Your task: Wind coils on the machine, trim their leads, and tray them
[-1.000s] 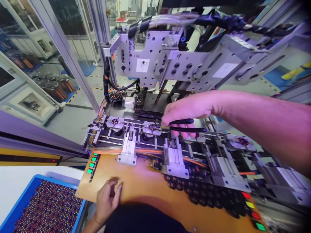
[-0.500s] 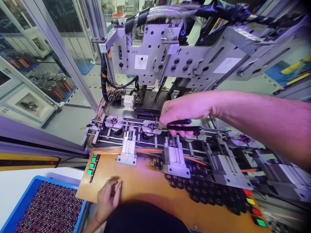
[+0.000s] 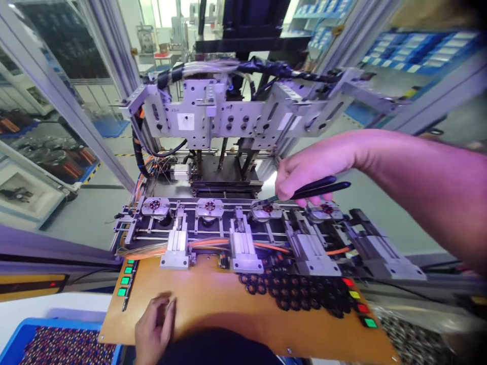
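Observation:
My right hand (image 3: 310, 170) is closed on a black-handled pair of pliers (image 3: 310, 190). Its tip points down at the third round fixture (image 3: 265, 210) in a row of several on the machine bed. The second round fixture (image 3: 209, 207) lies to the left of the tip. My left hand (image 3: 154, 329) rests on the near edge of the orange board (image 3: 213, 299), fingers curled loosely together, and nothing shows in it.
A perforated metal machine head (image 3: 228, 114) hangs over the fixtures. Many small dark parts (image 3: 300, 294) lie on the board's right half. Green buttons (image 3: 125, 279) sit at its left, coloured buttons (image 3: 359, 301) at its right. A blue tray (image 3: 23, 334) of small parts is at lower left.
My right hand with the pliers has shifted from the second fixture to the third one on the right. The view has pulled back and up. My left hand stayed on the board.

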### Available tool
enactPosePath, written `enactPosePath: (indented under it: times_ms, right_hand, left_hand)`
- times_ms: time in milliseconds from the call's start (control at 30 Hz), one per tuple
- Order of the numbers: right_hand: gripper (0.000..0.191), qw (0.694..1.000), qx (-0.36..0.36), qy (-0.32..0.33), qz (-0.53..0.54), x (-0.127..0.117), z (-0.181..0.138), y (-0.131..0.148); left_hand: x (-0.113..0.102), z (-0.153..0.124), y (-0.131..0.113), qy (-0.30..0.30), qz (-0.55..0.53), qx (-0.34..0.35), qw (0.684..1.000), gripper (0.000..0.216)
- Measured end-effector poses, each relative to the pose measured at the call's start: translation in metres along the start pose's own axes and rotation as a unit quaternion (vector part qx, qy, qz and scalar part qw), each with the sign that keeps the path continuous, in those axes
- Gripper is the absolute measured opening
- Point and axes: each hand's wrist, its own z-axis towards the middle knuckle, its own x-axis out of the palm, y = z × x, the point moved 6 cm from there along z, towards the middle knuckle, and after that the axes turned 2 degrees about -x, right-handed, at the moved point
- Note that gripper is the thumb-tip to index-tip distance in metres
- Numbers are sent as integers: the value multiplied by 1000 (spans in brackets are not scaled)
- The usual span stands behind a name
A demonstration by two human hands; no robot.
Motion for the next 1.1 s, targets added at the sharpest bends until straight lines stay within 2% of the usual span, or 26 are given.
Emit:
enactPosePath:
  times_ms: [167, 333, 533, 767, 933, 1033, 1100]
  right_hand:
    - [33, 999, 19, -21, 21, 2, 4, -29]
    - [34, 1000, 21, 1, 16, 0, 15, -47]
    - [43, 1000, 7, 17, 2, 2, 24, -50]
    - [55, 998, -39, 41, 14, 2, 37, -53]
    - [45, 996, -74, 38, 36, 4, 33, -53]
    - [36, 992, -106, 3, 71, -1, 21, -56]
    - [36, 989, -114, -23, 94, -8, 10, -64]
  left_hand:
    - [0, 3, -1, 0, 18, 10, 1000, 17]
    - [6, -2, 10, 10, 37, 12, 999, 18]
    - [10, -9, 21, 24, 33, -12, 999, 18]
    - [8, -6, 15, 22, 34, -6, 999, 17]
    - [8, -4, 12, 22, 43, -2, 999, 17]
    - [5, -2, 9, 15, 53, 7, 998, 18]
    - [4, -2, 9, 14, 59, 10, 998, 18]
